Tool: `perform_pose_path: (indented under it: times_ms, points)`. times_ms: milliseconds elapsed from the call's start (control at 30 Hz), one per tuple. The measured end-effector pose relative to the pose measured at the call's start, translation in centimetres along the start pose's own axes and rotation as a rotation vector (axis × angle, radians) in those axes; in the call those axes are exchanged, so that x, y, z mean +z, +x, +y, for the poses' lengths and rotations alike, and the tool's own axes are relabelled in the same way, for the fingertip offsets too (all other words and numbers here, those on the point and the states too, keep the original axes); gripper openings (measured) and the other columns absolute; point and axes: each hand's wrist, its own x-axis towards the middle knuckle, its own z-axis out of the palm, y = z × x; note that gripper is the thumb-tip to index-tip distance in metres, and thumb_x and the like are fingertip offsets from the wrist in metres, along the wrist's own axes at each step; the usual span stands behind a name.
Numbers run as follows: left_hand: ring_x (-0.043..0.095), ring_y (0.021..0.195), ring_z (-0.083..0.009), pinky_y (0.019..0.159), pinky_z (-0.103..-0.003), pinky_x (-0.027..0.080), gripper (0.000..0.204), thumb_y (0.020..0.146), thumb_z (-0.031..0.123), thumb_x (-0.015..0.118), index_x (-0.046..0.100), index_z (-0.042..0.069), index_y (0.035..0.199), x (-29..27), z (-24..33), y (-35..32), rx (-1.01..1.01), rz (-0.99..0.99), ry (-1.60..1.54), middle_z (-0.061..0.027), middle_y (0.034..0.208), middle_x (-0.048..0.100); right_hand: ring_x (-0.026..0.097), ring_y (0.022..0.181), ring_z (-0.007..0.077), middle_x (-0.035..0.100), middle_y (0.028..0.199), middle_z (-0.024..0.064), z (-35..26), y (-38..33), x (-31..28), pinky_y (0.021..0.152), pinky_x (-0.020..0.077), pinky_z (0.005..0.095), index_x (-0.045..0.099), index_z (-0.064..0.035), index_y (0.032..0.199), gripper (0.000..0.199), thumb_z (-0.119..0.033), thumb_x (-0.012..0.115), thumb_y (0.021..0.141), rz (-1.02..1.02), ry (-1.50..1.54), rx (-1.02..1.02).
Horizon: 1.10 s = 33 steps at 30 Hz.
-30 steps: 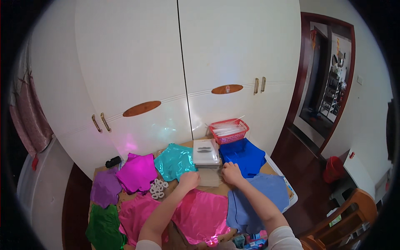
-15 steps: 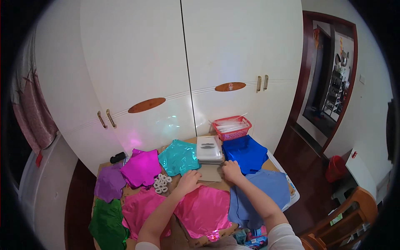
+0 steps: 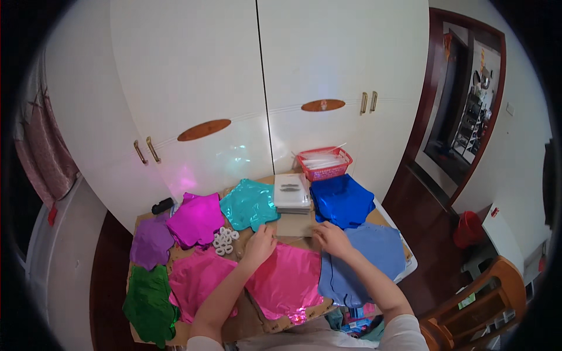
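Observation:
My left hand (image 3: pixel 261 243) is over the near part of the table, its fingers curled in at the top edge of a pink foil sheet stack (image 3: pixel 285 281). Opposite it, my right hand (image 3: pixel 331 238) has thumb and fingers pinched together beside the blue foil stack (image 3: pixel 343 202). Between them lies a bare patch of brown cardboard (image 3: pixel 293 225). Whatever thin thing the fingertips hold, if any, is too faint to make out. Just beyond stands a pile of clear plastic packets (image 3: pixel 291 196) with a hanging slot in the top one.
Shiny teal (image 3: pixel 249 205), magenta (image 3: pixel 196 219), purple (image 3: pixel 152 243), green (image 3: pixel 151 304) and dull blue (image 3: pixel 366 263) stacks surround the hands. White rings (image 3: pixel 224 241) lie left. A red basket (image 3: pixel 325 167) of white sticks stands behind, against the cabinet (image 3: pixel 193 64). A wooden chair (image 3: pixel 486 304) is right.
The whole scene sits a little higher in the picture as the view tilts down. Both hands stay on either side of the cardboard patch, with their fingers drawn in more.

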Motion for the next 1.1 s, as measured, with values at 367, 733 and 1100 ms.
perform_pose_path:
  times_ms: [367, 733, 1100]
  points:
    - [0.03, 0.129, -0.0372, 0.101, -0.058, 0.025, 0.066, 0.078, 0.053, 0.058, 0.045, 0.014, 0.13, -1.7, 3.4, -14.8, 0.212, -0.403, 0.294, -0.0177, 0.138, 0.036, 0.052, 0.107, 0.03, 0.054, 0.119, 0.0141, -5.8, -14.1, -3.8, 0.089, 0.0426, 0.042, 0.056, -0.0017, 0.108, 0.044, -0.029, 0.065, 0.076, -0.106, -0.382, 0.184]
    - [0.036, 0.126, -0.0335, 0.104, -0.049, 0.028, 0.055, 0.08, 0.041, 0.06, 0.05, 0.007, 0.122, -0.3, 6.3, -10.9, 0.419, -0.328, 0.065, -0.0168, 0.131, 0.043, 0.064, 0.066, 0.0268, 0.065, 0.072, 0.0136, -2.9, -17.1, -2.2, 0.059, 0.0496, 0.0359, 0.068, -0.0034, 0.08, 0.017, -0.017, 0.071, 0.07, 0.156, -0.006, 0.36]
    - [0.046, 0.116, -0.0268, 0.099, -0.043, 0.034, 0.026, 0.082, 0.024, 0.059, 0.06, 0.004, 0.099, 7.3, 12.6, -4.7, 0.758, -0.376, -0.1, -0.0127, 0.122, 0.052, 0.051, 0.052, 0.0102, 0.062, 0.063, 0.004, 0.5, -18.3, -1.7, 0.05, 0.041, 0.0257, 0.064, -0.0014, 0.074, 0.021, -0.019, 0.076, 0.072, 0.217, 0.487, 0.735]
